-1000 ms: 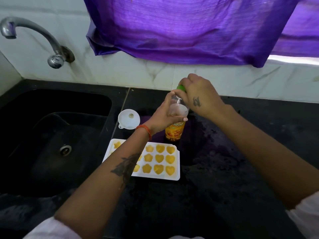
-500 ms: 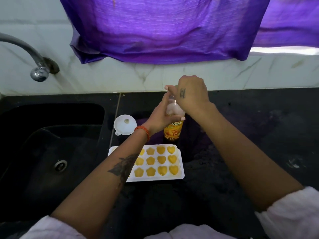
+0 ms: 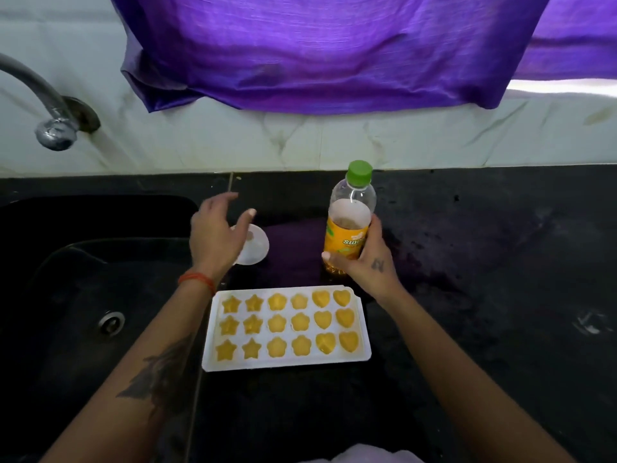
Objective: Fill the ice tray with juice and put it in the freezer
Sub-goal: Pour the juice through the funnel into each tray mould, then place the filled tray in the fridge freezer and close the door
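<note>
A white ice tray [image 3: 362,332] lies on the black counter, its star, flower and heart cells filled with yellow juice. Behind its right end stands a clear juice bottle [image 3: 351,215] with a yellow label and a green cap screwed on. My right hand [image 3: 365,262] grips the bottle's lower half from the right. My left hand [image 3: 215,237] hovers with relaxed, spread fingers over a white funnel [image 3: 255,250] that lies on the counter behind the tray's left end; it holds nothing.
A black sink [image 3: 83,285] with a drain lies to the left, under a metal tap [image 3: 50,121]. A purple cloth [image 3: 317,51] hangs over the white tiled wall behind. The black counter [image 3: 484,262] stretches to the right.
My left hand let go of the bottle and moved left over the funnel. My right hand left the cap and now grips the bottle's body. The capped bottle stands uncovered.
</note>
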